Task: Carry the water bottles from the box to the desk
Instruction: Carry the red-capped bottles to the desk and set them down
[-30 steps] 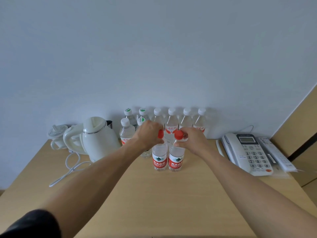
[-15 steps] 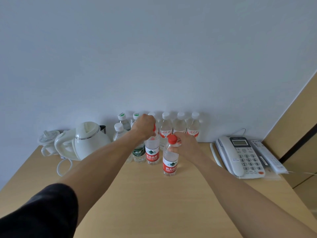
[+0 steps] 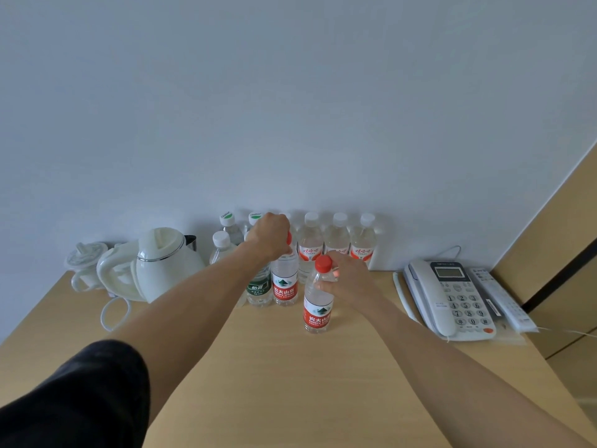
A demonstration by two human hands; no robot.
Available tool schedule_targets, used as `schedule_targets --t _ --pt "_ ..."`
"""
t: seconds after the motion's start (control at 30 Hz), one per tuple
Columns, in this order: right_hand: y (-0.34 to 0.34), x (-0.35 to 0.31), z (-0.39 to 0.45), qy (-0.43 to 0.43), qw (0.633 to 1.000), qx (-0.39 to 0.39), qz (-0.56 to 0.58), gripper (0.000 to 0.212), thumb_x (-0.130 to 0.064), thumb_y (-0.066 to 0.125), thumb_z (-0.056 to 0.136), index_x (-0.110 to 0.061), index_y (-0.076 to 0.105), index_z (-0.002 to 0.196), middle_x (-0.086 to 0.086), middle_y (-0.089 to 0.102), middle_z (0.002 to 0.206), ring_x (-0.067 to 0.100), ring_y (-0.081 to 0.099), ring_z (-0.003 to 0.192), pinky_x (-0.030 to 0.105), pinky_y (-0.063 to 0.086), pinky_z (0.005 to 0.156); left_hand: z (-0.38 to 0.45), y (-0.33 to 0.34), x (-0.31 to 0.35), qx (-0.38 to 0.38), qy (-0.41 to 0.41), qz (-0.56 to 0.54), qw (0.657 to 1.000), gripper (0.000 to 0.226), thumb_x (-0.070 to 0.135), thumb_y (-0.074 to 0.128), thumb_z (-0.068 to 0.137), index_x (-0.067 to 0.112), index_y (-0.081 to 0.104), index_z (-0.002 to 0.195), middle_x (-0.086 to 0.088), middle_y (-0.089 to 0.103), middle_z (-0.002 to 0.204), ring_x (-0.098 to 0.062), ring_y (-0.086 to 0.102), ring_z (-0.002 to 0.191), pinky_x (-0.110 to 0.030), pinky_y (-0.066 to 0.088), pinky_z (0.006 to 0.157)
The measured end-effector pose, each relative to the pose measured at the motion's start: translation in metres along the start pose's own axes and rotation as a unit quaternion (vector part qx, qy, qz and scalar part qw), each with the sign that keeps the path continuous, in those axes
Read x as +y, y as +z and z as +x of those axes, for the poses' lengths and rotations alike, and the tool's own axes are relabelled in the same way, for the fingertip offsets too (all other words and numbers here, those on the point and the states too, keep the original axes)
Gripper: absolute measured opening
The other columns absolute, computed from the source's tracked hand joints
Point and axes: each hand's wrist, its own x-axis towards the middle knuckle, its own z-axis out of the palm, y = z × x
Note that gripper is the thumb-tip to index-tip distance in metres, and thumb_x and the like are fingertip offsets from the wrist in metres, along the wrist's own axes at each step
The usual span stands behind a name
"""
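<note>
Two red-capped water bottles stand on the wooden desk (image 3: 290, 383). My left hand (image 3: 270, 237) grips the top of the left red-label bottle (image 3: 284, 286), which stands beside a green-label bottle (image 3: 259, 291). My right hand (image 3: 347, 279) holds the neck of the right red-label bottle (image 3: 318, 310), which stands further forward, its red cap showing. Several white-capped bottles (image 3: 336, 244) line the wall behind. No box is in view.
A white electric kettle (image 3: 161, 266) with its cord sits at the left, a small white cup (image 3: 85, 263) beside it. A white desk phone (image 3: 449, 295) and a remote (image 3: 504, 299) lie at the right. A wooden panel rises at the far right.
My left hand has carried its bottle back and left, next to the green-label bottle near the row. My right hand's bottle stays in front. The view has tilted up slightly.
</note>
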Motion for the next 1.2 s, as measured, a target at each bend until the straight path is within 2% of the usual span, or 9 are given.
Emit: schedule_targets --t 0.1,0.33,0.4,0.47,0.53,0.73,0.83,0.97,1.2 --pt "0.001 -0.002 0.003 -0.009 1.000 0.009 0.002 0.038 -0.020 0.081 0.078 -0.030 0.053 0.101 -0.016 0.056 0.092 0.009 0.052 0.087 0.005 0.028 0.065 -0.001 0.002 -0.002 0.016 0.003 -0.004 1.000 0.037 0.027 0.080 0.083 0.008 0.066 0.112 -0.010 0.067 0.109 -0.027 0.062 0.103 -0.033 0.053 0.080" --pt "0.001 -0.008 0.014 -0.016 0.999 0.039 0.000 0.034 -0.013 0.077 0.081 -0.024 0.049 0.096 -0.015 0.052 0.080 0.014 0.051 0.080 0.005 0.033 0.060 -0.003 0.002 -0.003 0.018 0.020 -0.010 1.000 0.019 0.022 0.075 0.088 0.014 0.072 0.104 -0.008 0.071 0.107 -0.025 0.065 0.101 -0.031 0.053 0.080" --pt "0.003 -0.009 0.019 -0.010 0.999 0.046 0.006 0.031 -0.012 0.078 0.081 -0.018 0.056 0.101 -0.008 0.058 0.088 0.016 0.053 0.083 0.011 0.031 0.061 -0.003 0.003 -0.003 0.019 0.018 -0.011 1.000 0.018 0.023 0.075 0.089 0.013 0.072 0.104 -0.008 0.071 0.106 -0.025 0.065 0.102 -0.032 0.055 0.082" --pt "0.004 -0.011 0.025 -0.007 0.999 0.052 0.006 0.033 -0.012 0.079 0.080 -0.013 0.060 0.107 0.000 0.064 0.098 0.019 0.057 0.089 0.022 0.035 0.069 -0.004 0.006 -0.001 0.026 0.014 -0.001 1.000 0.022 0.025 0.073 0.092 0.011 0.071 0.109 -0.010 0.070 0.107 -0.027 0.065 0.104 -0.035 0.056 0.085" --pt "0.005 -0.013 0.030 -0.010 0.998 0.061 0.008 0.033 -0.011 0.078 0.080 -0.011 0.060 0.107 0.004 0.065 0.099 0.021 0.058 0.090 0.025 0.035 0.073 -0.005 0.009 0.000 0.037 0.005 0.003 0.999 0.023 0.023 0.071 0.093 0.009 0.069 0.111 -0.012 0.069 0.109 -0.029 0.065 0.104 -0.038 0.057 0.086" --pt "0.008 -0.016 0.047 -0.020 0.995 0.095 0.019 0.033 -0.007 0.078 0.079 -0.010 0.064 0.108 -0.005 0.055 0.092 0.015 0.050 0.088 0.024 0.033 0.077 -0.007 0.016 -0.002 0.041 -0.006 -0.028 0.999 0.024 0.023 0.075 0.090 0.009 0.067 0.107 -0.012 0.069 0.107 -0.030 0.066 0.102 -0.035 0.054 0.082" --pt "0.008 -0.014 0.053 -0.029 0.995 0.100 -0.002 0.035 -0.008 0.079 0.078 -0.009 0.065 0.110 -0.002 0.057 0.093 0.015 0.047 0.090 0.025 0.033 0.079 -0.007 0.018 -0.002 0.042 -0.014 -0.043 0.998 0.019 0.019 0.074 0.090 0.010 0.067 0.106 -0.012 0.069 0.107 -0.030 0.066 0.102 -0.032 0.050 0.079" --pt "0.011 -0.011 0.050 -0.033 0.993 0.117 0.008 0.037 -0.009 0.080 0.077 -0.009 0.064 0.110 -0.002 0.053 0.092 0.017 0.048 0.088 0.031 0.038 0.082 -0.006 0.017 -0.001 0.041 -0.018 -0.039 0.998 0.019 0.020 0.074 0.091 0.009 0.068 0.106 -0.013 0.069 0.107 -0.030 0.067 0.102 -0.034 0.054 0.082" --pt "0.012 -0.013 0.049 -0.026 0.993 0.116 0.009 0.037 -0.009 0.081 0.078 -0.008 0.063 0.110 -0.002 0.054 0.090 0.017 0.050 0.085 0.027 0.036 0.079 -0.006 0.013 0.002 0.027 -0.019 -0.014 0.999 0.024 0.021 0.071 0.094 0.005 0.067 0.112 -0.014 0.069 0.110 -0.030 0.066 0.103 -0.037 0.057 0.086"
